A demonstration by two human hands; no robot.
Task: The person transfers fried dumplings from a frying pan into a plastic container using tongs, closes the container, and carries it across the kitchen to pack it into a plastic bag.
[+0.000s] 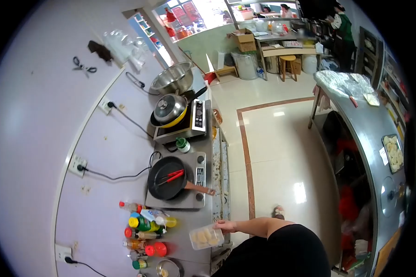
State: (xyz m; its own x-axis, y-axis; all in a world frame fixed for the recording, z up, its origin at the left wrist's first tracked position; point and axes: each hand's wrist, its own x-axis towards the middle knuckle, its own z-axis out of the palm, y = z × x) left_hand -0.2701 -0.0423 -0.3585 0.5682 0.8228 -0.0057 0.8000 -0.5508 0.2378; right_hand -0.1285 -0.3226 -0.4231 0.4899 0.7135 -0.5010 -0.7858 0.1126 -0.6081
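One bare arm in a black short sleeve reaches in from the lower right; I take it as my right. My right hand [224, 225] is closed on the edge of a clear plastic food container [206, 237]. Several pale yellowish pieces lie inside it, their kind unclear. The container is over the front edge of the steel counter [189, 258], right of a group of seasoning bottles [143, 225]. Beyond it, a black frying pan [166, 177] with a brown handle rests on an induction cooker [196, 203], a red-handled utensil [173, 176] in it. My left hand is out of view.
Farther along stand a green-capped jar [182, 145], a lidded yellow pan [170, 111] on a second cooker and a steel bowl [173, 78]. Across the tiled aisle [277, 157], a steel table [356, 120] carries a food tray [393, 153]. A person [343, 27] stands far back.
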